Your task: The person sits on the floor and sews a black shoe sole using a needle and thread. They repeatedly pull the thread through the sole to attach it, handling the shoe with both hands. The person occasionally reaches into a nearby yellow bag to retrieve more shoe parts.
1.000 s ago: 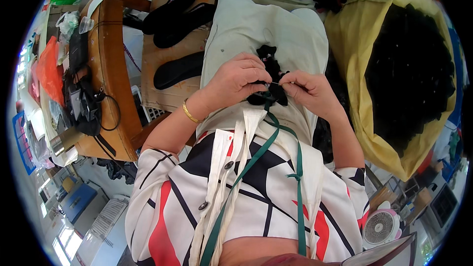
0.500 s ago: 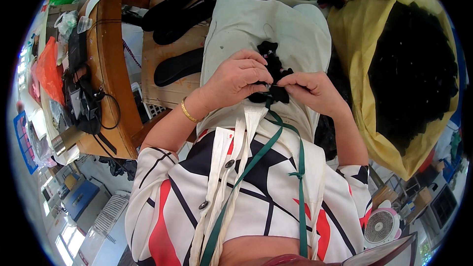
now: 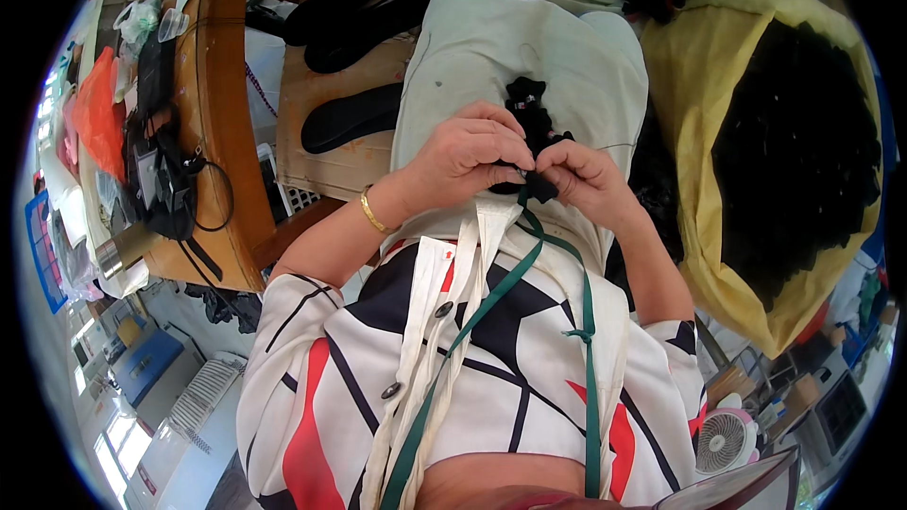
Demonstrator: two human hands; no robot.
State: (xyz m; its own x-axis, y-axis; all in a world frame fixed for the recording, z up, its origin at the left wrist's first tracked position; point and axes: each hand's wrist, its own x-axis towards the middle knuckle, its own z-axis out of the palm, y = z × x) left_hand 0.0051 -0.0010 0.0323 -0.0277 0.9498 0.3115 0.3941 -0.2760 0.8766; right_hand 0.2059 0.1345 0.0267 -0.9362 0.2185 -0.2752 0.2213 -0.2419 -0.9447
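Over my lap lies an off-white apron [image 3: 529,24], and on it rests a small bunch of black fabric pieces [image 3: 532,106], gathered like little bows, with small pale specks on them. My left hand [image 3: 472,156] is closed, pinching the near end of this black fabric between thumb and fingers. Close beside it, my right hand [image 3: 588,179] is also closed, thumb and fingertips pressed together at the fabric's edge. What sits between the right fingertips is too small to make out. A thin dark thread [image 3: 619,144] shows against the apron next to the right hand.
To the left, black shoe soles [image 3: 351,118] lie on a cardboard sheet [image 3: 316,170] beside a wooden table [image 3: 231,227] with bags and cables. At right stands a yellow sack [image 3: 690,104] holding many black pieces [image 3: 794,161]. A green apron tie [image 3: 510,283] hangs near my hands.
My right hand has drawn in closer to the left at the fabric, its fingers more curled. The thread has shifted from above the fabric to beside my right hand. The view has shifted slightly.
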